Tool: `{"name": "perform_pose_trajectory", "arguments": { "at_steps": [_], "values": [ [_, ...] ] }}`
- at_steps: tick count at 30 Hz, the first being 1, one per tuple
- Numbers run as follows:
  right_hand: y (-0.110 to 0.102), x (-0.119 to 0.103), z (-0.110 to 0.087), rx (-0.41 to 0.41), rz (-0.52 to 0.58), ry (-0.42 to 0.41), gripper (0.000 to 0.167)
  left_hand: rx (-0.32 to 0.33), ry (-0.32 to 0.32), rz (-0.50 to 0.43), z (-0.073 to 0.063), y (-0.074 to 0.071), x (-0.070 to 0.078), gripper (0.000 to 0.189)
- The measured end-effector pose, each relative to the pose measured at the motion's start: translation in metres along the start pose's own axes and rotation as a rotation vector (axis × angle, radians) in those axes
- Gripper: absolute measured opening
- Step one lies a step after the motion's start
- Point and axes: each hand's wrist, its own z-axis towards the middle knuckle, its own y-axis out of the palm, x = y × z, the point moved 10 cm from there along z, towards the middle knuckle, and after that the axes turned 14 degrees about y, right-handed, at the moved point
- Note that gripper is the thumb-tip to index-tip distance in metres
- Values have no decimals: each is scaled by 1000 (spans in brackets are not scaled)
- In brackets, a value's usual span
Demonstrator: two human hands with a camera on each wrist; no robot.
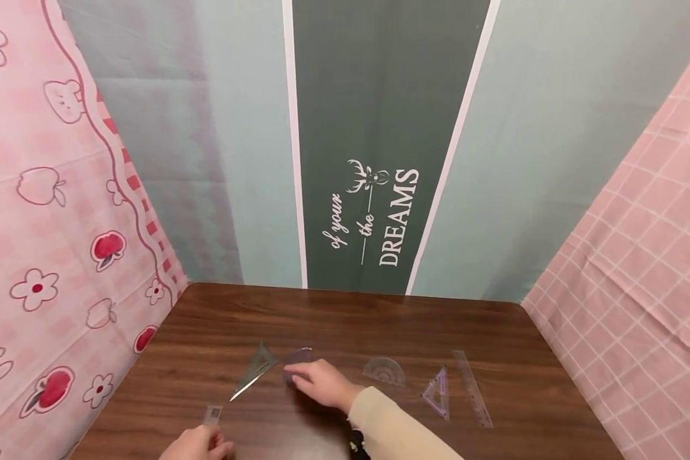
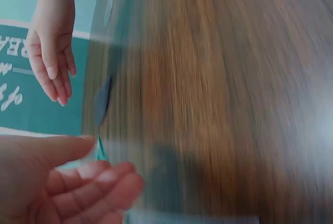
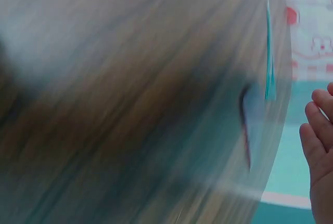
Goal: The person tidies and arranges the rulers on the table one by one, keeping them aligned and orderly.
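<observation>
My right hand (image 1: 324, 383) is over the table beside a purple-tinted protractor (image 1: 299, 358), partly overlapping it in the head view. In the right wrist view the fingers of that hand (image 3: 320, 141) extend apart from the protractor (image 3: 252, 128). Near the front left edge, my left hand (image 1: 198, 442) has loosely bent fingers next to a clear ruler-like strip (image 1: 213, 414), whose lower end the hand hides. Nothing shows between thumb and fingers of the left hand (image 2: 78, 187) in the left wrist view. A green-tinted set square (image 1: 255, 370) lies between the two hands.
Right of my right arm lie a clear protractor (image 1: 384, 372), a purple-edged set square (image 1: 437, 394) and a clear ruler (image 1: 473, 390). The brown wooden table (image 1: 351, 319) meets a green printed curtain (image 1: 356, 128) behind, with pink cloths at both sides.
</observation>
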Motion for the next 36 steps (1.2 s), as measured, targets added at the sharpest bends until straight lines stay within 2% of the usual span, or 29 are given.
{"name": "perform_pose_trajectory", "arguments": {
  "at_steps": [4,7,11,14,18,24,29,31,36],
  "values": [
    [-18,28,-10,29,79,63,27,36,138,-44,20,10,31,18],
    [-30,49,-19,48,112,103,27,39,218,-90,35,22,50,12],
    [-47,76,-34,89,114,148,27,21,255,-145,54,39,71,12],
    [-61,97,-46,128,115,182,27,22,310,-143,68,49,90,20],
    [-77,126,-63,149,139,241,27,16,396,-86,82,62,116,26],
    [-104,167,-93,199,118,360,26,-50,469,0,104,89,152,34],
    [-130,199,-118,257,75,469,26,-86,659,158,120,113,191,39],
    [-136,212,-127,258,66,506,27,-109,716,229,124,125,203,42],
    [-146,239,-143,235,52,578,29,-174,753,418,135,155,226,50]
  ]
}}
